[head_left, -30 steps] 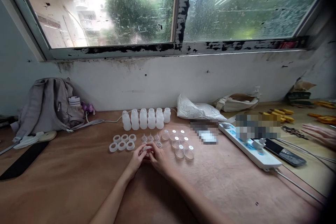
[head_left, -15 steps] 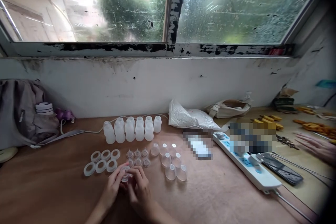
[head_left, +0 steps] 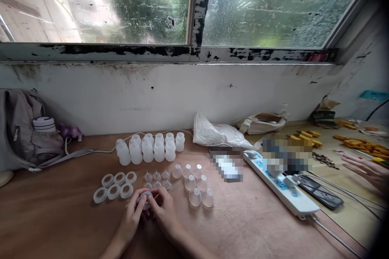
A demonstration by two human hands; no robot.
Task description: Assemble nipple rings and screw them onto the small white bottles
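My left hand (head_left: 132, 210) and my right hand (head_left: 163, 209) meet low over the table, fingers closed around a translucent bottle ring (head_left: 146, 194). Fingers hide much of it, and whether a teat sits inside cannot be made out. Just beyond my hands stand small clear bottle teats (head_left: 156, 176) in two rows, the nearer row partly covered by my fingers. To the left lie several loose bottle rings (head_left: 113, 191) in two rows. Clear dome caps (head_left: 195, 197) stand to the right. Frosted baby bottles (head_left: 147, 148) stand open-topped in two rows farther back.
A white power strip (head_left: 282, 186) with plugs and cables runs along the right side, a dark phone (head_left: 320, 192) beside it. Another person's hand (head_left: 364, 172) is at far right, near yellow pieces (head_left: 358, 145). A backpack (head_left: 18, 129) and a white plastic bag (head_left: 217, 132) lie at the back.
My fingers have shifted on the bottle ring, with both thumbs now pressing at its top. The whole view has moved slightly; the laid-out bottle parts keep their arrangement.
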